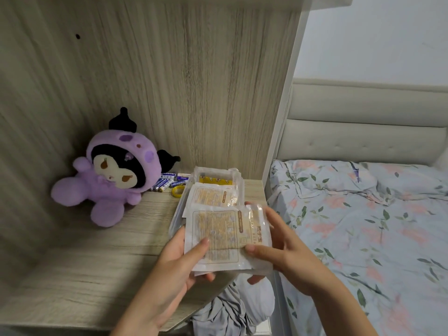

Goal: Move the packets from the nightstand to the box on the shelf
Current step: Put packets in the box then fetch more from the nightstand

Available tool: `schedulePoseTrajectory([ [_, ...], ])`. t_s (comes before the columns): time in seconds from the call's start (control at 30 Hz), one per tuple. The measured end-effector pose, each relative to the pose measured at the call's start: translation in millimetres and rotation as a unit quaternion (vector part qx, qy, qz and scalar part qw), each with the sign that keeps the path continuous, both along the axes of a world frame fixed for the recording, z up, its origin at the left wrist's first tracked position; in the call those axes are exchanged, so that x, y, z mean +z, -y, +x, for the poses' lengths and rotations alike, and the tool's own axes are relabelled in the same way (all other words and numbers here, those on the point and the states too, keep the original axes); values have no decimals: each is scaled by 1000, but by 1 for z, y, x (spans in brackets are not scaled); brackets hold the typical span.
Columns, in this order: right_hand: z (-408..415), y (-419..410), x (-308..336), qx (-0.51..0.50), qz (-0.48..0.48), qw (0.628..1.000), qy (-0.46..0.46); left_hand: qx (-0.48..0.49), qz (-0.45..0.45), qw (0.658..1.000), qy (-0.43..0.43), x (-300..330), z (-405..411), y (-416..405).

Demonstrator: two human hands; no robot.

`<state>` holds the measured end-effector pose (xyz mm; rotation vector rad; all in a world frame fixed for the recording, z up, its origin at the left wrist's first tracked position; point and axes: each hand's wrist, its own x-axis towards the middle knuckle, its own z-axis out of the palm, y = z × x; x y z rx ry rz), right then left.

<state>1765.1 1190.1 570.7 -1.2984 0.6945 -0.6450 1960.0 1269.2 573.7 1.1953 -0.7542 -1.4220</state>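
The job looked like it had only just begun. Both hands were picking up a little pile of packets [226, 235] at the front edge of the nightstand [97, 258]. The left hand [174, 265] held the pile at its left side, with the thumb on top and the fingers curled under it. The right hand [278, 248] held the right side the same way, thumb on top and fingers wrapped around the edge. More packets [213, 190] lay just behind the pile, on the nightstand (some were see-through bags with yellow and orange print). So nothing seemed to be in the box yet. The box and its shelf could not be seen at all, so every packet was likely left to carry.

The nightstand top was pale wood with lines in it, and tall wooden walls stood behind it and to the left. A purple plush toy [111, 170] sat in the back corner. Beside it lay some small blue batteries [169, 181] and a yellow ring [177, 191]. To the right was a bed [363, 226] with a flowery sheet and a soft pale headboard [363, 132]. Some grey cloth [225, 311] showed below the hands.
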Motion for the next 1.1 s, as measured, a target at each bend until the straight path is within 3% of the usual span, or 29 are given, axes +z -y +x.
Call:
schedulePoseTrajectory([
  [0.27, 14, -1, -5, -88, 3, 996, 12, 24, -10, 998, 51, -6, 10, 7],
  [0.43, 39, 14, -3, -179, -30, 983, -37, 46, -24, 995, 87, 2, 20, 32],
  [0.5, 51, 24, 0, -200, -51, 976, -63, 53, -32, 987, 147, 0, 32, 45],
  [0.6, 63, 34, 5, -210, -116, 961, -140, 56, -63, 912, 401, -9, 53, 60],
  [0.67, 70, 36, 8, -193, -136, 951, -201, 75, -75, 859, 502, -14, 60, 64],
  [0.73, 75, 34, 9, -157, -154, 941, -258, 88, -73, 831, 544, -19, 61, 66],
  [0.97, 86, 43, 9, -53, -230, 880, -413, 48, -48, 809, 584, -23, 63, 74],
  [1.1, 85, 48, 5, -20, -259, 861, -437, 28, -47, 794, 605, -24, 67, 76],
])
